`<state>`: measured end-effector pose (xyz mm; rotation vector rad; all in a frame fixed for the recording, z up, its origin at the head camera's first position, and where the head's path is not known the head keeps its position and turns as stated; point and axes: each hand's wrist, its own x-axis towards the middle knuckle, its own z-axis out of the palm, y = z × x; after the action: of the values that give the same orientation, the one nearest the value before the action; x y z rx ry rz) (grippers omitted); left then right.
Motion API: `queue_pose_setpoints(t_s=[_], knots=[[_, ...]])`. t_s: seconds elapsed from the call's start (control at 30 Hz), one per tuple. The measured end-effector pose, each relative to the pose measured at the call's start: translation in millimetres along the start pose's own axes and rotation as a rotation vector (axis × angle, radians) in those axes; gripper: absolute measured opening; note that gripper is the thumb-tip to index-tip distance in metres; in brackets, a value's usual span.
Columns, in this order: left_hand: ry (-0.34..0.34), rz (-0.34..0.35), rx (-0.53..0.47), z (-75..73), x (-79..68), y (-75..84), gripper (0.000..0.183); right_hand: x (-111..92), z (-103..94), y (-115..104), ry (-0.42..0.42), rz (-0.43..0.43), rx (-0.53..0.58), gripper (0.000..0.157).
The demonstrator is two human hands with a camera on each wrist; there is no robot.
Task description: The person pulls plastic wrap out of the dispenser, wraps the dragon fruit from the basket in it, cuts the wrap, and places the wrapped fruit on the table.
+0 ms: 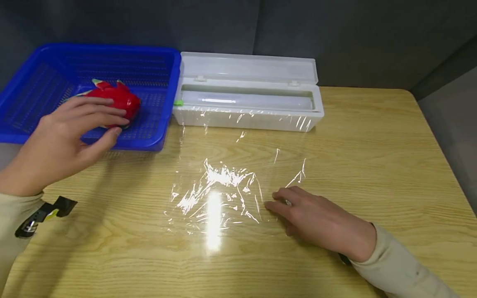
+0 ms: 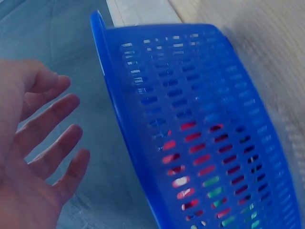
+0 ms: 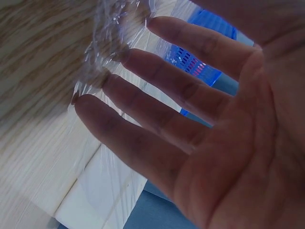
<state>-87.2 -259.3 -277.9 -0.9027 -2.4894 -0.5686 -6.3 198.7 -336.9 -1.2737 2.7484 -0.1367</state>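
plastic film (image 1: 225, 178): touched by right hand (image 1: 316, 217), fingers extended | left hand (image 1: 74, 128): relaxed, empty; overlaps dragon fruit (image 1: 124, 98) in head view, stands apart in left wrist view

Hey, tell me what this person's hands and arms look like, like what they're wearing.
The left hand and right hand are ungloved. The left sleeve and right sleeve are pale beige. A black wrist attachment with silvery and yellow parts sits at the left cuff; a small dark piece shows by the right cuff, mostly hidden.
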Motion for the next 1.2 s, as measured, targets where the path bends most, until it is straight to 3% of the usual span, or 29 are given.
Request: queue_pose_setpoints(t_s=[0.2,0.43,0.87,1.2], knots=[[-0.035,-0.077,0.083,-4.0,4.8,-9.0,0.028,1,0.1,0,-0.011,0.003,-0.001,0.062],[-0.067,-0.125,0.09,0.0,10.5,-30.3,0.027,0,-0.4,-1,-0.018,0.019,0.007,0.06],[-0.251,-0.272,0.131,3.6,17.8,-60.2,0.081,-1,0.1,1,-0.005,-0.002,0.001,0.062],[-0.324,-0.379,0.138,9.5,22.9,-72.8,0.104,0,0.7,2,0.025,-0.031,-0.01,0.061]])
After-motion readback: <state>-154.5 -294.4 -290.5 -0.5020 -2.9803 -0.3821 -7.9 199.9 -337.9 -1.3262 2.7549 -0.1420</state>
